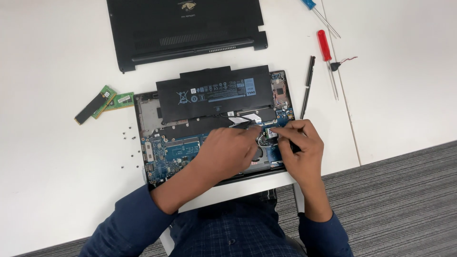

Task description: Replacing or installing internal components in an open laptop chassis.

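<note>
The opened laptop (214,138) lies bottom-up on the white counter (57,157) right in front of you, its blue circuit board (171,154) bare and a long black battery (214,93) across its upper half. Both of your hands meet over the right part of the board, near a small card with a pale label (271,133) and thin black wires beside it. Your left hand (228,150) rests knuckles-up with its fingers stretched toward that card; I cannot tell whether they grip anything. Your right hand (300,147) has its fingers pinched close together around what looks like a slim dark tool or wire, though the thing itself is too small to name. I judge the parts here to be light, stiff and fragile: the board should be touched at its edges, the wires taken by their tiny plugs and not by the strands. Outward from there, the removed black bottom cover (185,28) lies at the far edge of the counter, two green memory sticks (102,102) lie to the left, and small loose screws (128,138) are scattered just beside the laptop's left side, held in no tray or dish. To the right lie a black pen-like tool (308,85), a red-handled screwdriver (326,52) and a blue-handled screwdriver (316,12), well apart from your hands.
</note>
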